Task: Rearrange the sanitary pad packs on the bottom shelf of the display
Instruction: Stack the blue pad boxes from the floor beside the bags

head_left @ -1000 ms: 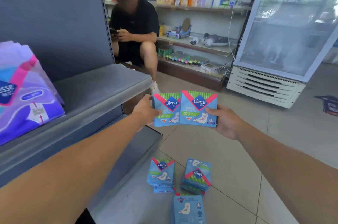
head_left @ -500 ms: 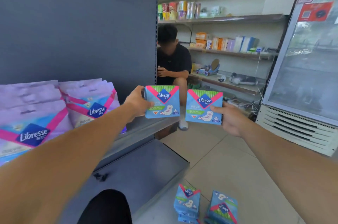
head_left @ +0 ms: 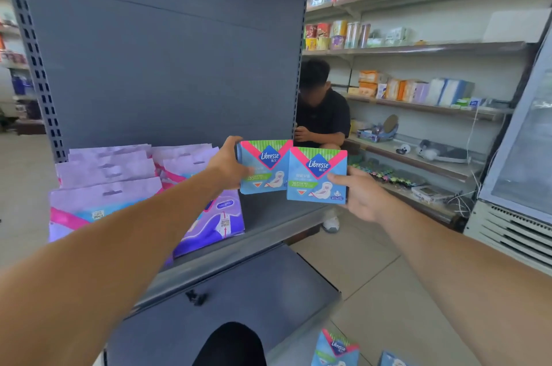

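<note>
Above the grey shelf, the left hand grips one blue pack and the right hand another, fingers closed on each. Both read "Libresse" and "285". Purple packs stand at nine o'clock; more blue packs lie on the floor at six.
</note>
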Motion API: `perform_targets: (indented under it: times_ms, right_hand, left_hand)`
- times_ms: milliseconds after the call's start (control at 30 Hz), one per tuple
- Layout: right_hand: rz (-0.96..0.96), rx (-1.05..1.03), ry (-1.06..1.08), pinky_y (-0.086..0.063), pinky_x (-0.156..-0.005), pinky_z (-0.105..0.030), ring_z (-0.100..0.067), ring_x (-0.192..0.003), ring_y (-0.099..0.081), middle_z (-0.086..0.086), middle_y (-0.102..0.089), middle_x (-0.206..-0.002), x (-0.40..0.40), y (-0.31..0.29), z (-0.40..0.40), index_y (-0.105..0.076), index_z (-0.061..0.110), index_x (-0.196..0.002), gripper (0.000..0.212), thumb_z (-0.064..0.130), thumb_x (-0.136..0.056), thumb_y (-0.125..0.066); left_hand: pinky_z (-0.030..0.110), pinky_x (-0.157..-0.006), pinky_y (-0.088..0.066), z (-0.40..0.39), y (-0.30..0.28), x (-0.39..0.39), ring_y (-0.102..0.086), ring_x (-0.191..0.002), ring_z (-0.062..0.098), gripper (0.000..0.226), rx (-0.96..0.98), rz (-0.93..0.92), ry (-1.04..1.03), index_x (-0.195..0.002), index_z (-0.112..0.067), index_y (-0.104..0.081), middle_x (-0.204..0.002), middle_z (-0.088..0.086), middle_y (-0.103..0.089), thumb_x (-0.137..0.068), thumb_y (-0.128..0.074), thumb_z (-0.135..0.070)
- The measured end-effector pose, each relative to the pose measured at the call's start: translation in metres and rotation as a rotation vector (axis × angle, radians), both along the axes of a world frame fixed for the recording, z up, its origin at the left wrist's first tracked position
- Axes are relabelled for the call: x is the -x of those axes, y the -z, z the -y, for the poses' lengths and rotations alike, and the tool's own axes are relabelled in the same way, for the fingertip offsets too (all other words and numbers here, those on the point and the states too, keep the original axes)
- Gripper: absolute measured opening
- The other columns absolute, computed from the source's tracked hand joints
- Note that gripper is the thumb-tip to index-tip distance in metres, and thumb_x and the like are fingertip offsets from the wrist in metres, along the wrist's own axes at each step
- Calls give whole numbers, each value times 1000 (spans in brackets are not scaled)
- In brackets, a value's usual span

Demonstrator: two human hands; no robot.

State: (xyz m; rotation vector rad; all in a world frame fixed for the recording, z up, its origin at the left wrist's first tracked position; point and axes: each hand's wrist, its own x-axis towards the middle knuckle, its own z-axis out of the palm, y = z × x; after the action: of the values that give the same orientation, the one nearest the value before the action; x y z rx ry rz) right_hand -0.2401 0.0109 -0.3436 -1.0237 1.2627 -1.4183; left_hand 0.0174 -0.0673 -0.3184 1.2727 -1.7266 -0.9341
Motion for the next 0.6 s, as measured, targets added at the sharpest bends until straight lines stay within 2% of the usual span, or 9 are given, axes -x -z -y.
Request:
perform_targets:
  times_ms: [167, 333, 467, 600]
  right_hand:
    - [-18, -7, -52, -49, -99, -50, -30, -108, -66, -12, -70, -116, -4, -6, 40, -60, 10, -118, 28, 7, -90, -64]
    - [-36, -27, -86, -52, -94, -47, -30, -108, -66, -11, -70, -116, -6, 5, 88, -56, 7, -126, 38, 7, -89, -65]
    - [-38, -76, -97, -55, -81, -39, -26, -103, -67, -8, -71, -110, -3, 27, 117, -58, 11, -119, 32, 5, -88, -66]
    - [-58, -108, -100, -55, -77, -36, -22, -93, -70, -8, -72, -107, 1, 44, 143, -56, 11, -112, 29, 4, -86, -68]
  left_hand:
    - [49, -75, -59, 26, -17, -9, -63, -102, 28, 64, 44, 39, -44, -135, -28, -40, -115, 7, -61, -85, -68, 0]
    - [47, -84, -58, 63, -30, -13, -61, -106, 27, 65, 141, 135, -133, -135, -29, -40, -119, 5, -60, -83, -71, -5]
    - [41, -75, -59, 93, -30, -9, -57, -103, 21, 61, 124, 129, -161, -133, -23, -38, -116, 4, -55, -85, -70, -5]
    - [41, -70, -59, 123, -26, 1, -57, -104, 23, 57, 97, 144, -169, -130, -23, -37, -117, 7, -54, -86, -69, -4]
